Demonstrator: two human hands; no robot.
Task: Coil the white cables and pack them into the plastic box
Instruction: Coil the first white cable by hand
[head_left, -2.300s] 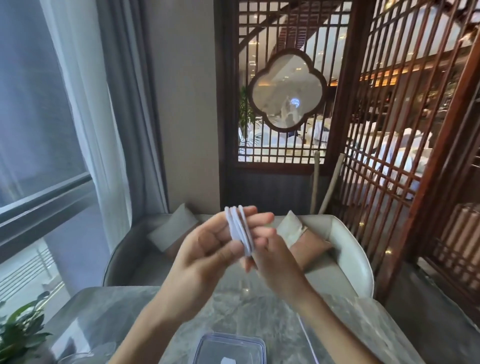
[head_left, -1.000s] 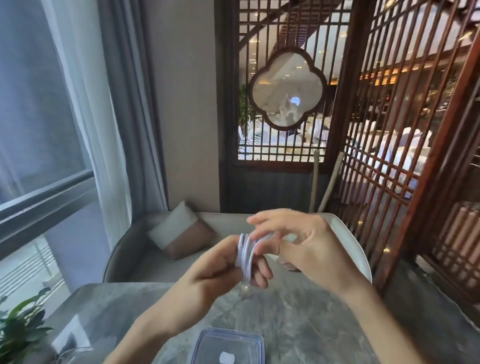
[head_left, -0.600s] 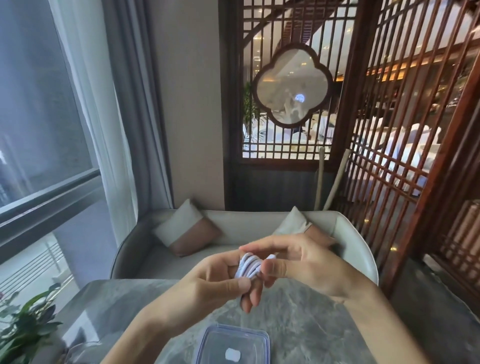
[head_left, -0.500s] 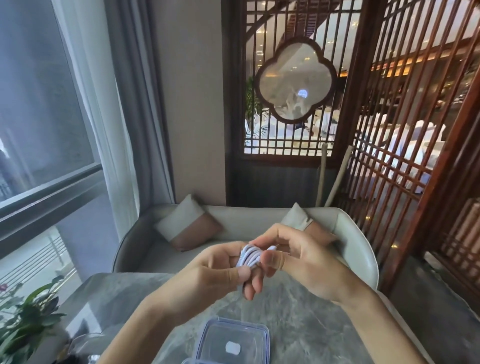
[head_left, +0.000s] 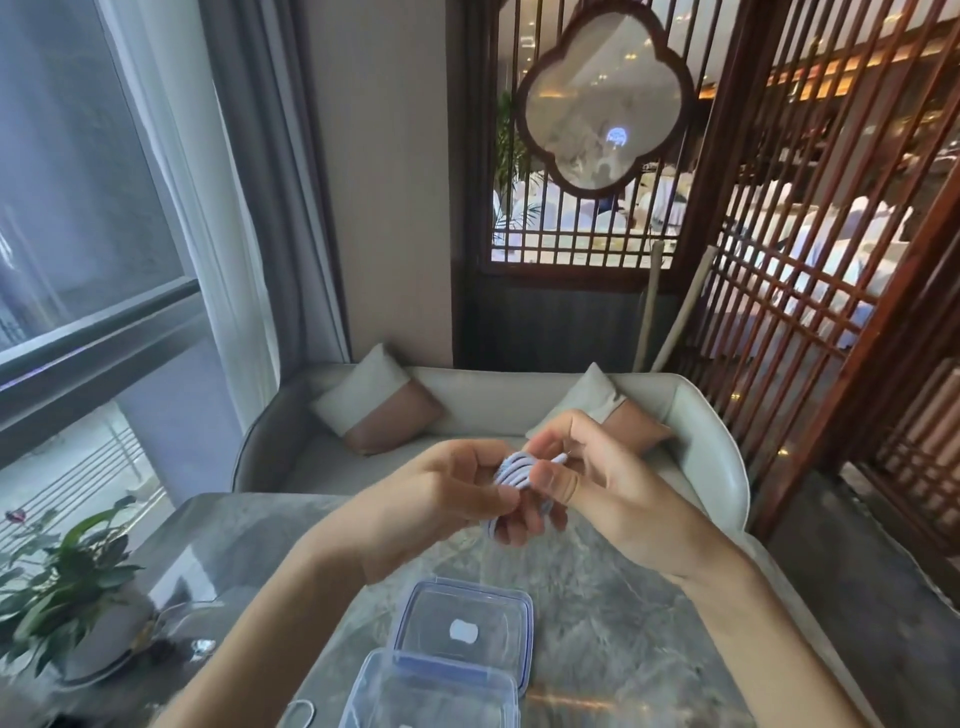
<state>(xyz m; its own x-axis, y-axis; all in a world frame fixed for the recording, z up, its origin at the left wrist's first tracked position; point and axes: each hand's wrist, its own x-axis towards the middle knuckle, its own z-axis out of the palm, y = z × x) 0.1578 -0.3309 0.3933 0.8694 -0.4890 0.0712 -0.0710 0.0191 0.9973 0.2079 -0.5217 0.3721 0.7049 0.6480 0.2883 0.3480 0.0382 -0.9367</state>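
Note:
A white cable (head_left: 515, 468) is wound into a small tight coil, held in the air above the grey marble table (head_left: 613, 613). My left hand (head_left: 441, 512) grips the coil from the left, fingers wrapped under it. My right hand (head_left: 602, 483) pinches the coil's top and the cable's plug end between thumb and fingers. Below my hands, a clear plastic box (head_left: 426, 693) stands at the near edge, and its blue-rimmed lid (head_left: 467, 623) lies flat just beyond it. Much of the coil is hidden by my fingers.
A potted plant (head_left: 57, 587) stands at the table's left edge. A thin loop of white cable (head_left: 298, 713) lies at the bottom, left of the box. A grey sofa (head_left: 493, 405) with cushions is behind the table, and wooden lattice screens rise at the right.
The hands have come down from chest height toward the table with the coil. The right hand has moved from under the coil to its top. The view tilted down, showing the box.

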